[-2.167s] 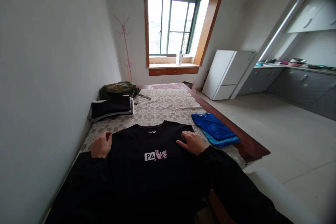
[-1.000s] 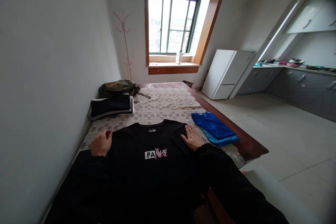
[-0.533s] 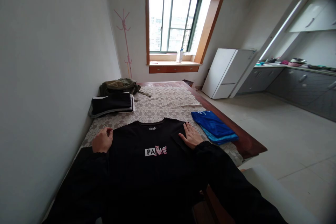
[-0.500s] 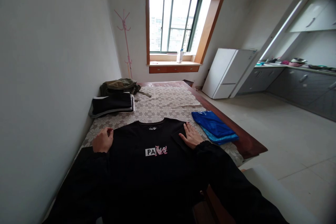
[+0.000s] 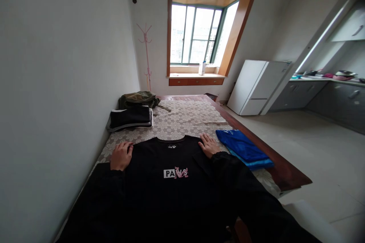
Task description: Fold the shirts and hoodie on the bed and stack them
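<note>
A black T-shirt (image 5: 171, 193) with a "PAWS" print on its chest lies spread out in front of me, its neckline away from me. My left hand (image 5: 121, 155) rests at the shirt's left shoulder edge, fingers extended over the cloth and slightly bent. At the opposite shoulder, my right hand (image 5: 209, 145) lies flat with its fingers apart. The shirt's lower part blends with my dark sleeves, so its hem cannot be made out.
Folded blue clothing (image 5: 245, 148) lies right of the shirt on the patterned cloth (image 5: 194, 115). Folded black-and-grey clothing (image 5: 131, 117) and an olive backpack (image 5: 138, 100) sit by the left wall. The wooden edge (image 5: 285, 172) runs along the right. A white fridge (image 5: 256, 87) stands beyond.
My left hand's fingers have gone from curled to laid out over the shirt's shoulder. My right hand stays on the other shoulder. The view has tilted up and shifted left.
</note>
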### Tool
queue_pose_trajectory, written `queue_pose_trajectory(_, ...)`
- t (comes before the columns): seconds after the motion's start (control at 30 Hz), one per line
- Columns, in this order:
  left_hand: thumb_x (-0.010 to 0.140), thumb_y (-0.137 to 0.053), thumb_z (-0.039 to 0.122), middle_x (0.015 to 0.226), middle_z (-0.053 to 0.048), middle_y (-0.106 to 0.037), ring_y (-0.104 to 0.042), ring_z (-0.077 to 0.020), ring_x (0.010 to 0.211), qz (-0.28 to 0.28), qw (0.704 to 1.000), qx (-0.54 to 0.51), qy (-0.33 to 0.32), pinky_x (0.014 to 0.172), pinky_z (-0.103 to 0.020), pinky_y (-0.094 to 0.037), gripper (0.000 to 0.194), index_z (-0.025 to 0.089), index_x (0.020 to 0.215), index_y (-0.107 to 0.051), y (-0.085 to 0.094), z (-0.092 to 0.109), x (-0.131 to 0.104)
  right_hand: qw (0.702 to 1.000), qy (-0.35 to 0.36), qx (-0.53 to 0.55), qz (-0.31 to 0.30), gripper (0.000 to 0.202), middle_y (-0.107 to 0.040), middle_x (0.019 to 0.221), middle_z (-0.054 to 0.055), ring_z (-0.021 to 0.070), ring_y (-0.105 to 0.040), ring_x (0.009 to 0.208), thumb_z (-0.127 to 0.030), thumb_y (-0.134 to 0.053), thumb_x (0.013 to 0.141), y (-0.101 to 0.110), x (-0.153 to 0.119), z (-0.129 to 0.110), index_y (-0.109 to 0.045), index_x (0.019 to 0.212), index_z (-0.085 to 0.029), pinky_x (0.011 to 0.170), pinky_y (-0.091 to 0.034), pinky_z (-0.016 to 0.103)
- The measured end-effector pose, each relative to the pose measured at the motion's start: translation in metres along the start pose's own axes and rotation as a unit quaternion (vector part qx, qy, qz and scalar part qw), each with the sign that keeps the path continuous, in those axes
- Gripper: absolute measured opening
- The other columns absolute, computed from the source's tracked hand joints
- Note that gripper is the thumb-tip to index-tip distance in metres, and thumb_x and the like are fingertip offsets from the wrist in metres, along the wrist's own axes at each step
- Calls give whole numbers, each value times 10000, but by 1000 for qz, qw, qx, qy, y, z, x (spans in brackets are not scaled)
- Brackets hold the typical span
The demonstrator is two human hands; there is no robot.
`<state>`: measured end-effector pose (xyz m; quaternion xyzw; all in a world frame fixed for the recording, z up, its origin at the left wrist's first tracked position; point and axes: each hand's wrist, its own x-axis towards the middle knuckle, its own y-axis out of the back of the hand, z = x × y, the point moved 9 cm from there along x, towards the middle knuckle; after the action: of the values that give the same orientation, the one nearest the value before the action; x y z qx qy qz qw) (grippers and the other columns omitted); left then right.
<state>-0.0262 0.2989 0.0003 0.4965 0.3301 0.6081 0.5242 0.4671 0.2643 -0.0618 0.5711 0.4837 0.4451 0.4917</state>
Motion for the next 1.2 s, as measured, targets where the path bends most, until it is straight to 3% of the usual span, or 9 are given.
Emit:
queue_pose_trajectory(0.13,1010,-370,340,1454,-60,-613,-494,-262,1377,-30,998,11,-48,1128,-419,-393,416,272,1320,-640,-11,8,0,999,-5,-11,-46,650,-186,1710,80,270,-132,1578,-482,-261,1027,-17,2,2,-250,1622,-219,1263,-125,524)
queue_pose_trajectory(0.23,996,-355,254,1442,-83,-618,-534,-251,1338,-57,996,25,-72,1109,-403,-412,432,236,1334,-624,-15,14,2,997,-16,-9,-70,676,-202,1702,105,314,-140,1573,-501,-290,1013,-13,12,-3,-266,1619,-201,1251,-61,593)
queue_pose_trajectory(0.3,969,-376,206,1383,-109,-651,-560,-267,1298,-77,993,38,-84,1103,-434,-412,423,212,1305,-632,-16,22,6,998,-3,0,-65,685,-182,1708,93,307,-113,1578,-504,-307,1010,-9,20,-19,-252,1623,-205,1254,-34,580)
queue_pose_trajectory(0.47,987,-402,321,1384,-124,-635,-536,-295,1304,-99,989,57,-94,1127,-517,-358,379,221,1295,-600,-29,60,28,998,34,36,-47,673,-180,1713,42,222,-99,1583,-511,-196,1037,-13,29,-68,-207,1635,-203,1273,-83,443)
queue_pose_trajectory(0.63,968,-451,383,1295,-127,-647,-570,-289,1209,-102,991,47,-78,999,-437,-443,304,216,1147,-631,-51,92,49,998,37,56,-21,692,-231,1698,95,271,-105,1580,-526,-247,1036,-17,26,-77,-266,1613,-144,1269,-61,487)
queue_pose_trajectory(0.77,944,-477,321,1200,-140,-660,-569,-319,1179,-90,993,30,-64,970,-463,-439,201,207,1018,-625,-59,99,56,996,56,72,3,559,-337,1660,85,249,-219,1552,-417,-288,1049,-8,26,-74,-402,1546,-187,1260,-125,460)
queue_pose_trajectory(0.9,985,-398,270,1127,-130,-684,-607,-294,1116,-64,996,-3,-54,950,-435,-438,213,212,1063,-588,-61,96,52,992,76,90,37,408,-539,1507,97,203,-423,1428,-316,-349,1044,4,24,-74,-561,1372,-199,1190,-276,341)
queue_pose_trajectory(1.07,1030,-361,345,1063,-82,-734,-675,-233,973,-53,995,-54,-60,855,-349,-476,287,230,1190,-570,-63,92,49,989,90,103,47,256,-699,1236,77,208,-605,1191,-344,-477,1025,14,28,-74,-626,1198,-229,1011,-409,298)
queue_pose_trajectory(1.2,1019,-404,448,1048,-83,-754,-675,-255,1033,-51,994,-68,-70,883,-354,-472,326,245,1032,-659,-63,93,51,992,79,95,40,278,-747,1037,84,237,-669,1023,-392,-431,1057,16,37,-75,-660,1040,-235,882,-425,314)
